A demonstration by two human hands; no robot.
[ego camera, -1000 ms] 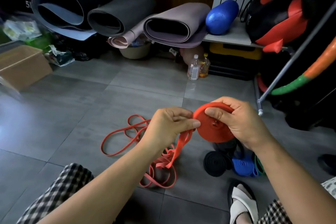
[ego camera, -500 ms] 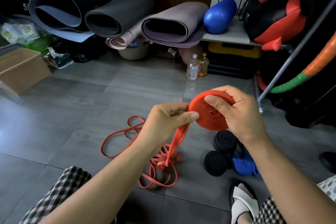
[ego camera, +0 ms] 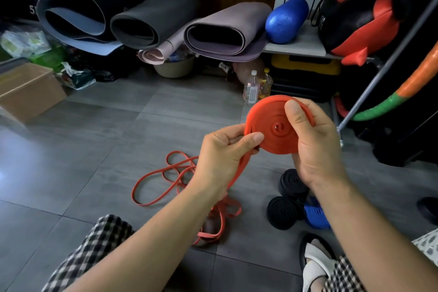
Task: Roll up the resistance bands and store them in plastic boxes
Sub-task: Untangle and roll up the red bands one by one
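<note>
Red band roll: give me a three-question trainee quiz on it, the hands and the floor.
1. True or false: the right hand grips the red roll with its thumb across the roll's face.
2. The left hand pinches the loose tail: A) close beside the roll B) at its far end C) not at all.
3. Fill in: on the floor, beside the blue roll, are two finished rolls coloured ____.
Key: 1 true; 2 A; 3 black.
</note>
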